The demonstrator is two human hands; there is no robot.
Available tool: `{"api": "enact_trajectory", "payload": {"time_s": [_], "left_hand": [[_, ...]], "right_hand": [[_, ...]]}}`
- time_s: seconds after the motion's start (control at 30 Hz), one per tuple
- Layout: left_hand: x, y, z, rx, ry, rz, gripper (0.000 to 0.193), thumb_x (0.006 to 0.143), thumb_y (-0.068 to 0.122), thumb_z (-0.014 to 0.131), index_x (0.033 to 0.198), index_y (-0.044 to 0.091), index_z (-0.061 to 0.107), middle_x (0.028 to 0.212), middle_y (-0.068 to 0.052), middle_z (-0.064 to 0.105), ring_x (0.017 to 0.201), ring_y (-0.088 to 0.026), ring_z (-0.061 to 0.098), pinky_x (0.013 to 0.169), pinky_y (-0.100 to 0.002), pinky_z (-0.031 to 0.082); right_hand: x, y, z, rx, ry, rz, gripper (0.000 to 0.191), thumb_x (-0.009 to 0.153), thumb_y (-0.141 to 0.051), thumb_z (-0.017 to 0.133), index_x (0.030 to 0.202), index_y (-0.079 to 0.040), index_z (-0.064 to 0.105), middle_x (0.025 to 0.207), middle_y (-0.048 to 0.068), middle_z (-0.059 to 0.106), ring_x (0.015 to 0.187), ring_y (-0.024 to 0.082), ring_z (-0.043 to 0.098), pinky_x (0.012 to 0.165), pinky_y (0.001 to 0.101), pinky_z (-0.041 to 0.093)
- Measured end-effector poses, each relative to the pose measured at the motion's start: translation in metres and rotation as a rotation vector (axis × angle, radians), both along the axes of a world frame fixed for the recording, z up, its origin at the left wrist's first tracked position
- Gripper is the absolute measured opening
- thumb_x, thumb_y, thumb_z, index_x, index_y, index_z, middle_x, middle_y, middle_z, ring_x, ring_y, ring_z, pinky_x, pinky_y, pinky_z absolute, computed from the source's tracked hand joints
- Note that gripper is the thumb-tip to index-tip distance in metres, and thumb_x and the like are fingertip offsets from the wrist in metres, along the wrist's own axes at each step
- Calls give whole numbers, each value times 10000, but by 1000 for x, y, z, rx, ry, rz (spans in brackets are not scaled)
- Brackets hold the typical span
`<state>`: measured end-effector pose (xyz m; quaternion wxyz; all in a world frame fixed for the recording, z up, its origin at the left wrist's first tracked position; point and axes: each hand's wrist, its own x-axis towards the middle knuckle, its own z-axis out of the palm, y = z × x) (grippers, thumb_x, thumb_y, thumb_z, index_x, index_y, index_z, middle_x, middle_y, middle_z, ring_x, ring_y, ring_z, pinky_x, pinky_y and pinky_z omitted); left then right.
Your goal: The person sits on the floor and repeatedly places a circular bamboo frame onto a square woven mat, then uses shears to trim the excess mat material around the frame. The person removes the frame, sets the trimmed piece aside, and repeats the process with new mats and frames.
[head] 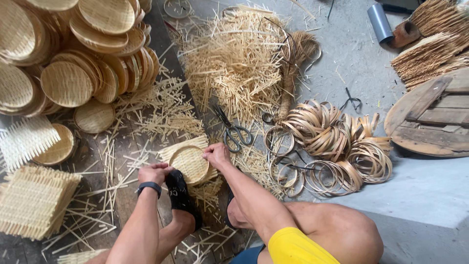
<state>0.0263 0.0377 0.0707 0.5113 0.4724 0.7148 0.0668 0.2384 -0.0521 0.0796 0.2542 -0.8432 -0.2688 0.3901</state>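
Observation:
A small round woven bamboo basket (189,164) lies on a square woven mat on the floor in front of me. My left hand (154,173), with a dark band on the wrist, grips the basket's left rim. My right hand (216,155) pinches the rim at its upper right. My foot in a black sandal (180,193) presses against the basket's lower left edge. Black scissors (233,131) lie just beyond my right hand.
Stacks of finished round baskets (73,54) fill the upper left. Square woven mats (31,200) lie at left. A heap of bamboo offcuts (234,58) sits ahead. Coiled bamboo rings (332,142) and a round wooden board (432,115) are at right.

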Motion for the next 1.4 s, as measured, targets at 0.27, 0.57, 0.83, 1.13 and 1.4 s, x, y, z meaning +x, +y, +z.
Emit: {"api": "enact_trajectory", "payload": {"time_s": [0.27, 0.57, 0.83, 1.13, 1.4], "left_hand": [[-4, -13, 7, 109, -38, -43, 218, 791, 162, 897, 980, 75, 831, 918, -99, 795, 799, -164, 725, 801, -304, 574], [-2, -3, -6, -12, -224, 76, 218, 760, 106, 912, 936, 19, 817, 883, -107, 789, 740, -164, 689, 703, -308, 555], [31, 8, 13, 896, 92, -613, 250, 819, 256, 782, 1043, 151, 817, 1149, -65, 742, 1137, -301, 640, 1021, -403, 528], [61, 14, -12, 825, -142, -617, 238, 965, 344, 660, 1052, 179, 808, 1133, -39, 703, 1091, -296, 580, 984, -404, 454], [62, 16, -13, 720, -121, -641, 245, 995, 322, 619, 1063, 169, 799, 1110, -51, 700, 1053, -271, 607, 986, -397, 462]], "right_hand": [[0, -1, 17, 72, -77, 57, 207, 746, -210, 894, 941, -171, 834, 877, 43, 790, 804, 159, 724, 798, 300, 568], [30, 15, 5, 55, 215, 149, 220, 697, -181, 911, 898, -131, 838, 846, 45, 809, 736, 138, 721, 693, 287, 565], [-49, -23, 7, -77, 361, -224, 365, 886, -355, 785, 764, -21, 703, 628, 69, 681, 494, 154, 614, 388, 283, 469], [-104, -47, -39, 11, 523, -488, 319, 943, -280, 755, 757, -41, 656, 639, 74, 649, 484, 132, 542, 395, 280, 368], [-101, -61, -27, 36, 635, -464, 334, 970, -307, 730, 845, 0, 692, 689, 74, 671, 558, 155, 550, 480, 305, 379]]}}
